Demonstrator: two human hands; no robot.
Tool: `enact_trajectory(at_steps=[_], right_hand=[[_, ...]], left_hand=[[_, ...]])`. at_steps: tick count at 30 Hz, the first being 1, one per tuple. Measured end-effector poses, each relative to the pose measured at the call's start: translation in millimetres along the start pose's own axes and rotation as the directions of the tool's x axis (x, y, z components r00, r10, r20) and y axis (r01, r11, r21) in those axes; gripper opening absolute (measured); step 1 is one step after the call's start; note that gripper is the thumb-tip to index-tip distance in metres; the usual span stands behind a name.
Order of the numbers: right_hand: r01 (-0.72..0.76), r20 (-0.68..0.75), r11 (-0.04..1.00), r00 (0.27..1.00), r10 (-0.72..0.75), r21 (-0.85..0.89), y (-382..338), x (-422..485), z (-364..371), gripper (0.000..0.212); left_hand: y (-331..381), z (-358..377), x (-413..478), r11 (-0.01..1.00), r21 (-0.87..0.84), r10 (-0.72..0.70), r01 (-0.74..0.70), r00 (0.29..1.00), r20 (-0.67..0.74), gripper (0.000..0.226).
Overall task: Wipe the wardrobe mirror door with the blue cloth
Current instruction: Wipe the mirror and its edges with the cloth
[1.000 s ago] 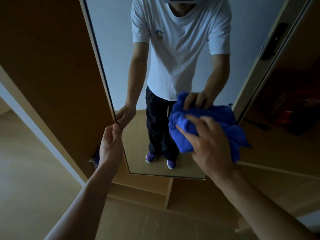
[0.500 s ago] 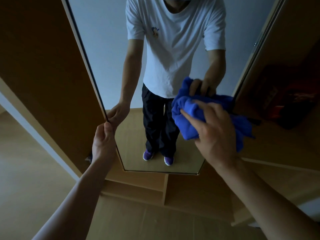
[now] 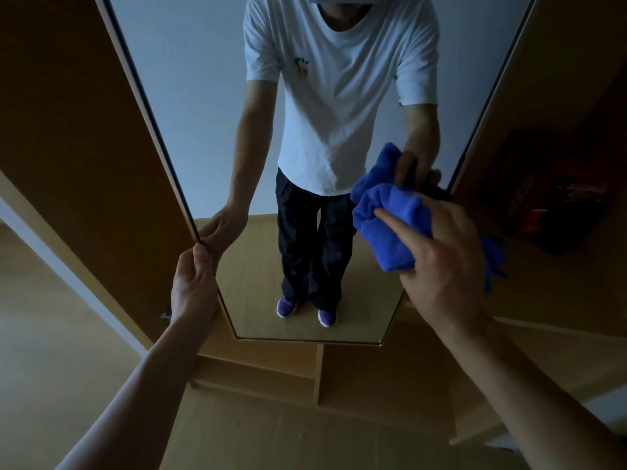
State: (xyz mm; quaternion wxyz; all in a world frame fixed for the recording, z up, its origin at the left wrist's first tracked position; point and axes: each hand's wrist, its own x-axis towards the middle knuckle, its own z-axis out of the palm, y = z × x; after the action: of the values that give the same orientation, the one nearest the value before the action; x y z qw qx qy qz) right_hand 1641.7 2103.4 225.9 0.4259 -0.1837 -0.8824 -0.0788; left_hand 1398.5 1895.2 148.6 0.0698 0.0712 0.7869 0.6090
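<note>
The wardrobe mirror door (image 3: pixel 203 106) stands open in front of me, tall, with a dark thin frame. It reflects a person in a white T-shirt and dark trousers. My left hand (image 3: pixel 194 286) grips the mirror door's left edge at mid height, fingers closed round it. My right hand (image 3: pixel 441 262) holds the bunched blue cloth (image 3: pixel 390 225) and presses it against the glass near the mirror's right edge, low down. Part of the cloth hangs out to the right of my hand.
A brown wardrobe panel (image 3: pixel 68 130) flanks the mirror on the left. The open wardrobe interior (image 3: pixel 559 198) on the right is dark, with dim red things inside. Wooden shelves and a divider (image 3: pixel 319 378) lie below the mirror. Light floor (image 3: pixel 40 368) lies at lower left.
My right hand has slid the blue cloth to the right across the glass, toward the mirror's right edge. My left hand has kept its hold on the door's left edge.
</note>
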Motion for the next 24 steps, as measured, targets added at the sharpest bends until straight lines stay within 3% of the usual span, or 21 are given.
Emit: enact_trajectory(at_steps=[6,8,13,15,21,24], right_hand=[[0.028,0.223,0.999,0.974,-0.032,0.020,1,-43,17,0.081],[0.022,0.214,0.999,0.976,-0.028,0.032,4,-42,12,0.075],[-0.101,-0.038,0.994,0.994,0.103,0.035,21,-9,-6,0.069],[-0.115,-0.079,0.992,0.990,0.118,0.040,23,-10,-1,0.070],[-0.140,0.126,0.989,0.983,0.132,0.055,14,-66,27,0.081],[-0.209,0.132,0.971,0.972,0.193,0.118,10,-69,27,0.075]], left_hand=[[1,-1,-1,1.000,0.015,0.001,-0.001,1.000,0.004,0.043],[2,-1,-3,1.000,0.004,0.005,-0.005,1.000,0.008,0.041],[1,0,-6,1.000,-0.013,0.003,-0.003,1.000,0.001,0.038],[0,0,-7,1.000,-0.021,0.004,-0.004,1.000,0.003,0.038],[0,0,-7,1.000,-0.002,-0.002,0.002,1.000,0.008,0.036],[1,-2,-8,1.000,0.007,-0.003,0.003,1.000,0.020,0.028]])
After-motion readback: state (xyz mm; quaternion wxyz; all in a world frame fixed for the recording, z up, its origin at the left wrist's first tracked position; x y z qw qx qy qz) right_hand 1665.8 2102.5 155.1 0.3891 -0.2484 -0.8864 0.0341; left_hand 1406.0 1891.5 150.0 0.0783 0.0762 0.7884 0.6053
